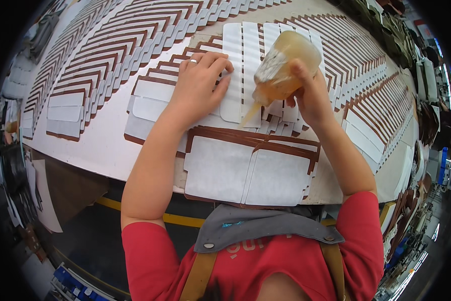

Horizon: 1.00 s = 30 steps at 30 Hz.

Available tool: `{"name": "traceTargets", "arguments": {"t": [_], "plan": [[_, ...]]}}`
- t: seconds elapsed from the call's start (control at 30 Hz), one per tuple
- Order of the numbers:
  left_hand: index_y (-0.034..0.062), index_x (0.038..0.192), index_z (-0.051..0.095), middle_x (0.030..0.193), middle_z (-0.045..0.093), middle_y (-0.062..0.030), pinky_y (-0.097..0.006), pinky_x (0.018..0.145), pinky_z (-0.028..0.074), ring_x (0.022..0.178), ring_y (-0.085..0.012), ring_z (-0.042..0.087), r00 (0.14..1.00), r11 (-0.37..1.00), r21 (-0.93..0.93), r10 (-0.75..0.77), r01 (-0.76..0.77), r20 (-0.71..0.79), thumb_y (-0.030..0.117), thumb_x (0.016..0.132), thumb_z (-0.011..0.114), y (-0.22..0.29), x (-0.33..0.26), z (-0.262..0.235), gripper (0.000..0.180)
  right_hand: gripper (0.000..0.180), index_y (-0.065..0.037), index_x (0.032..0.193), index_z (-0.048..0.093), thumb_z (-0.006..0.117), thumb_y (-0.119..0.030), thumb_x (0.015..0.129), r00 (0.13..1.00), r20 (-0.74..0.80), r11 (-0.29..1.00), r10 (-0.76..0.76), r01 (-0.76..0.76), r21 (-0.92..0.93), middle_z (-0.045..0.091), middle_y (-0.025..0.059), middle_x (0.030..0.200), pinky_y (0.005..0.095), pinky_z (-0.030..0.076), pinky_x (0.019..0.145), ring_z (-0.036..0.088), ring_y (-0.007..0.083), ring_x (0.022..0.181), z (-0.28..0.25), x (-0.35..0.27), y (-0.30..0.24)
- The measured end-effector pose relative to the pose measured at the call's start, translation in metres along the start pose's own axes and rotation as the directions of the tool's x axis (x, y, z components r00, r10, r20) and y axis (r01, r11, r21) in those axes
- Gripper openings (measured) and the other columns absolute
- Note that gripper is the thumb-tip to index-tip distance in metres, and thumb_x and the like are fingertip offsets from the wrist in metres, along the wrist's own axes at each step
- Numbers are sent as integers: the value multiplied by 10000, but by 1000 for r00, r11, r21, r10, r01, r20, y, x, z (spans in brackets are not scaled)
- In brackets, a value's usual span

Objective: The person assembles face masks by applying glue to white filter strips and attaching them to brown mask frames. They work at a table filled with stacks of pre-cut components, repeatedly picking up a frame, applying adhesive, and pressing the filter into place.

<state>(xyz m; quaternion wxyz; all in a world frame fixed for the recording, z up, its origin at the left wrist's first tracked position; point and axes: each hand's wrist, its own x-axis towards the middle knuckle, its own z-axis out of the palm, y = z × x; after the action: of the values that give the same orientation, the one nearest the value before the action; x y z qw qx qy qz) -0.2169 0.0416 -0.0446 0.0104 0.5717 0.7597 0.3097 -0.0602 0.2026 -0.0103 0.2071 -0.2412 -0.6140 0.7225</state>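
My right hand (315,98) grips a squeeze bottle (290,60) of amber liquid, likely glue, tilted so its narrow nozzle points down and left. The tip is over a white slotted panel (230,103), near its lower edge; whether it touches cannot be told. Resting at that panel's left side, my left hand (200,88) has its fingers bent and thumb apart, holding nothing; a ring is on one finger. Beneath lie overlapping white pieces with brown edges (153,90). Nearest me is a pile of larger white panels with brown borders (218,168).
Fanned rows of brown-edged white pieces (110,62) cover the left and far parts of the pale table (100,155). More fanned rows (371,125) spread at the right. Dark green material (386,30) is heaped along the far right edge.
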Motion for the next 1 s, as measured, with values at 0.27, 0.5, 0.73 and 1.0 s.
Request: {"name": "traceTargets", "arguments": {"t": [0.27, 0.5, 0.73, 1.0], "plan": [[97, 951, 562, 1162, 559, -42, -392, 938, 312, 1115, -248, 459, 999, 999, -21, -27, 27, 24, 110, 838, 569, 2, 1, -3, 114, 386, -39, 1000, 555, 615, -395, 865, 941, -164, 955, -296, 290, -59, 610, 66, 756, 226, 410, 434, 542, 115, 519, -38, 113, -16], [95, 951, 559, 1163, 560, -43, -396, 934, 313, 1113, -253, 459, 999, 999, -34, -35, 36, 29, 106, 831, 571, 2, 1, -3, 121, 244, -83, 940, 600, 628, -317, 878, 929, -143, 938, -341, 327, -112, 632, 31, 714, 209, 395, 365, 561, 97, 489, -31, 158, -5], [97, 946, 556, 1163, 559, -39, -383, 924, 315, 1106, -245, 458, 1000, 999, -33, -19, 19, 5, 99, 825, 571, 2, 0, -2, 122, 263, -73, 927, 596, 642, -325, 867, 923, -97, 923, -373, 359, -139, 625, 29, 706, 206, 377, 354, 527, 84, 458, -34, 164, -1], [99, 951, 558, 1167, 558, -34, -378, 934, 311, 1114, -242, 455, 1000, 1000, -25, -18, 19, 11, 98, 824, 572, 1, 0, -3, 127, 369, -45, 1011, 544, 631, -372, 864, 958, -13, 953, -285, 282, -112, 596, 50, 742, 219, 399, 398, 532, 101, 490, -36, 121, 2]]}}
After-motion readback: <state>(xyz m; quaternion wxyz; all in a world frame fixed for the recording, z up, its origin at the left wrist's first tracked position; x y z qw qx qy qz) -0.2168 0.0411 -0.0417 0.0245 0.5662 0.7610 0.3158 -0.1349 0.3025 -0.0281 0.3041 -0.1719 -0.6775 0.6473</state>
